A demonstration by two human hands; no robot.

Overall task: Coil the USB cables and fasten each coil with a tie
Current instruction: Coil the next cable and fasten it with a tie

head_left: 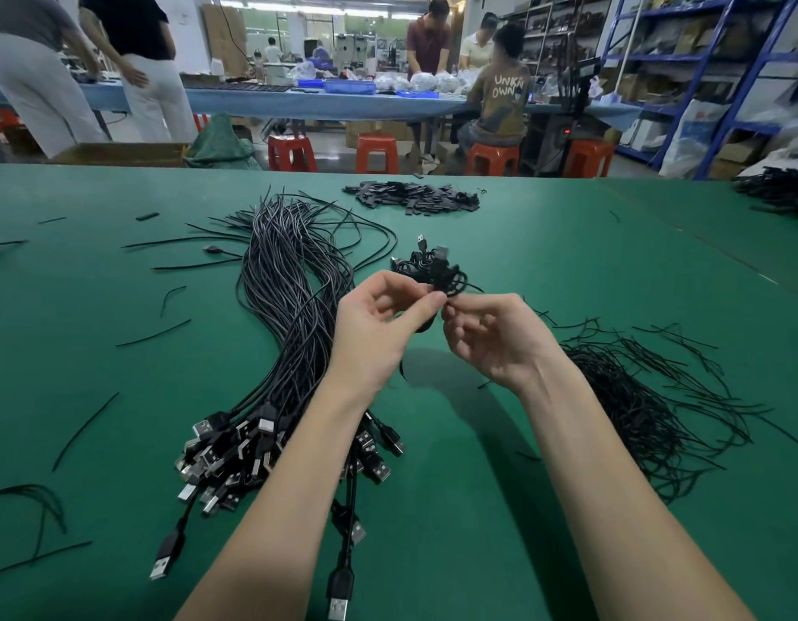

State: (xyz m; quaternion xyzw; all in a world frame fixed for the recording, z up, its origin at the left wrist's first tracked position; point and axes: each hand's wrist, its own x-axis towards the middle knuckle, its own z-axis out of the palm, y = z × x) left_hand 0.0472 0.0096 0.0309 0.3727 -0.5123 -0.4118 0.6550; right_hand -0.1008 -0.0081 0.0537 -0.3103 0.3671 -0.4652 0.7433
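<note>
— Hands meet above the green counter [545, 271]: we see our left hand [379, 324] and right hand [496, 338] raised together, each grip narrow, pinching a small coiled cable [446, 280] between thumb and fingertips.

— Is a tie on it? We cannot tell; it is too dark and tangled.

— On the counter left of our left arm lies the bundle of USB cables [289, 316], plugs toward us. To our right sits the heap of ties [648, 405], with loose ties scattered at far left.
</note>
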